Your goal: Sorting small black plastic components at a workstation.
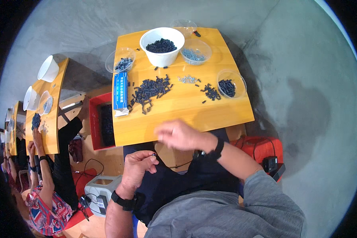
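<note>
My left hand is just off the front edge of the wooden table, above my lap. Its thumb and finger pinch a small dark piece, too small to make out well. Over the table's front edge, my right hand is smeared by motion, and whether it holds anything does not show. Beyond the hands lies a loose pile of short black cylindrical pieces. To its right are a few small clear pieces and a smaller group of black pieces.
A white tub of black pieces stands at the back. Around it are clear bowls of small parts, another clear bowl at the right, and a blue box at the left. A red crate stands beside the table. Co-workers sit at left.
</note>
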Available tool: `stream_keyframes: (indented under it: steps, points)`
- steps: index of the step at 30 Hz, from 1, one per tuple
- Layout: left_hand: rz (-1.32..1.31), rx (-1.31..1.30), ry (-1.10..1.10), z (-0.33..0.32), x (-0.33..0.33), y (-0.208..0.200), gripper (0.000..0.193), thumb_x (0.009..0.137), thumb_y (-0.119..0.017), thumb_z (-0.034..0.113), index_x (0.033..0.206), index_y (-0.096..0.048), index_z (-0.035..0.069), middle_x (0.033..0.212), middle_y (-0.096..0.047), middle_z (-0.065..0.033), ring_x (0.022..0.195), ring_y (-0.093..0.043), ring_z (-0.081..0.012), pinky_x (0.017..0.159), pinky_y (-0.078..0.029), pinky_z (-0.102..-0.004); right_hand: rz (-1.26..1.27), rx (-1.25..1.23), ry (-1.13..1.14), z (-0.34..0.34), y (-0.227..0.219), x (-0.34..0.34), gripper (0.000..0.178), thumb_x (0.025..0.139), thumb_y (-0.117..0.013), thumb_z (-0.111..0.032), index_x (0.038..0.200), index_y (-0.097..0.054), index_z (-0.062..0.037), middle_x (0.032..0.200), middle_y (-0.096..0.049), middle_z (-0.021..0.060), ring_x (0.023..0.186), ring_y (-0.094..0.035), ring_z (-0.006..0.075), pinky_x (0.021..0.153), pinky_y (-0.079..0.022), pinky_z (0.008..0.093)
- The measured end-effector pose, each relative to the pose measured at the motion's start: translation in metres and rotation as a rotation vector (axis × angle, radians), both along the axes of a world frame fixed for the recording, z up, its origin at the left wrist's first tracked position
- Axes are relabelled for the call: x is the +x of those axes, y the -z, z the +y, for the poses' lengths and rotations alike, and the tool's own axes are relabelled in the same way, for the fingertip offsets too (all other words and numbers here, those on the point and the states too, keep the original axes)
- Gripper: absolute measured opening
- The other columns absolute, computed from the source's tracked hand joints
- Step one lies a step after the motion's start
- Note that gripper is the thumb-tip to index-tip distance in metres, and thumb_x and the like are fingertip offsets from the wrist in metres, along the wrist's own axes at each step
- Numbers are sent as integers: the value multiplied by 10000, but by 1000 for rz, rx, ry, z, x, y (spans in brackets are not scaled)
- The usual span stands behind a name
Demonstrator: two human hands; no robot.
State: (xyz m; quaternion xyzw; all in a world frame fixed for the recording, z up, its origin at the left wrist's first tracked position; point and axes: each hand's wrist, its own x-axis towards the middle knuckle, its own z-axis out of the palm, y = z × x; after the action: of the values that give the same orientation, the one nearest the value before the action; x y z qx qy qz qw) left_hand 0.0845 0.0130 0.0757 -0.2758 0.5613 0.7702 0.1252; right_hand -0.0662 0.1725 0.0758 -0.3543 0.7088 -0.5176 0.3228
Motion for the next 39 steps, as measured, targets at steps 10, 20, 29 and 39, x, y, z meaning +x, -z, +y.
stream_keyframes:
  steps: [10,20,29,39]
  points:
    - [88,52,-35,4,4,6,83,817,-624,18,862,-682,-21,757,-677,-118,617,-624,-162,591,-512,-270,829,324,490,10,49,-145,115,812,-529,-74,809,-633,-26,847,-607,215,830,-596,401,728,-478,471]
    - [150,84,-113,-1,4,5,87,825,-635,25,878,-690,-18,759,-669,-105,630,-610,-154,600,-511,-273,885,477,428,-3,59,-158,127,820,-533,-103,777,-625,-28,847,-612,198,839,-604,381,728,-483,472]
    - [138,29,-37,1,5,0,134,858,-632,21,980,-671,-17,810,-683,-97,661,-628,-130,628,-523,-250,843,348,522,0,63,-148,83,816,-555,-58,846,-629,-35,798,-613,179,786,-616,333,695,-487,410]
    - [176,86,-134,6,1,-3,97,916,-544,37,961,-626,11,855,-671,-94,663,-625,-138,615,-512,-245,-48,-99,466,4,30,-100,80,859,-559,-28,815,-597,28,669,-607,63,555,-616,117,490,-521,246]
